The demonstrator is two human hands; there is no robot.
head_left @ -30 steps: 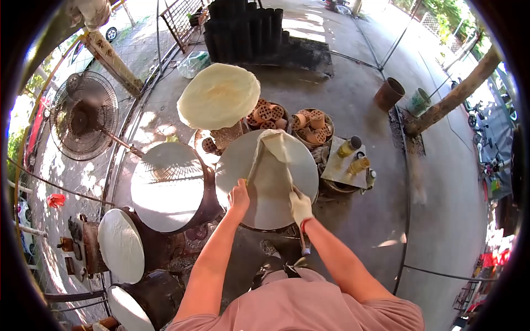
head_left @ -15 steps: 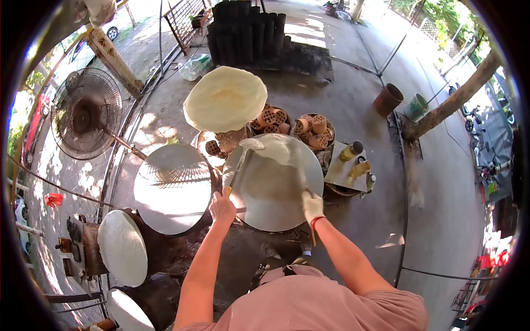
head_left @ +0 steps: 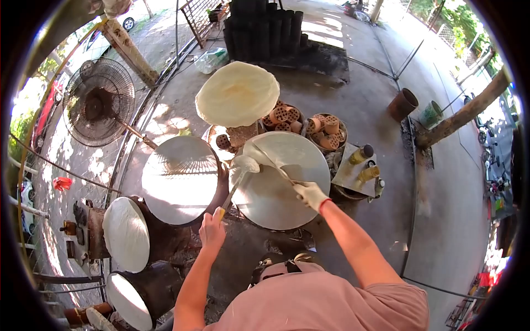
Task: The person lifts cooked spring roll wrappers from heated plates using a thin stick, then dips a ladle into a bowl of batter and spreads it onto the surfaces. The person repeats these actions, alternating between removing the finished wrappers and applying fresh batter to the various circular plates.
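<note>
My left hand (head_left: 212, 230) grips the yellow handle of a long thin stick (head_left: 231, 190), whose far end carries a fold of a thin pale sheet (head_left: 248, 158) off the left rim of a round metal griddle (head_left: 279, 190). My gloved right hand (head_left: 310, 194) holds a second stick (head_left: 280, 171) that runs up and left under the same sheet. The sheet hangs bunched between the two sticks at the griddle's upper left.
A second round griddle (head_left: 179, 179) sits to the left. A stack of large round pale sheets (head_left: 237, 94) stands behind. Bowls of perforated clay pieces (head_left: 326, 132), bottles on a tray (head_left: 361, 163), white discs (head_left: 126, 234) at lower left and a fan (head_left: 99, 102).
The sheet has been drawn from the griddle's far middle toward its left rim. My left hand moved down and left; my right hand moved up over the griddle.
</note>
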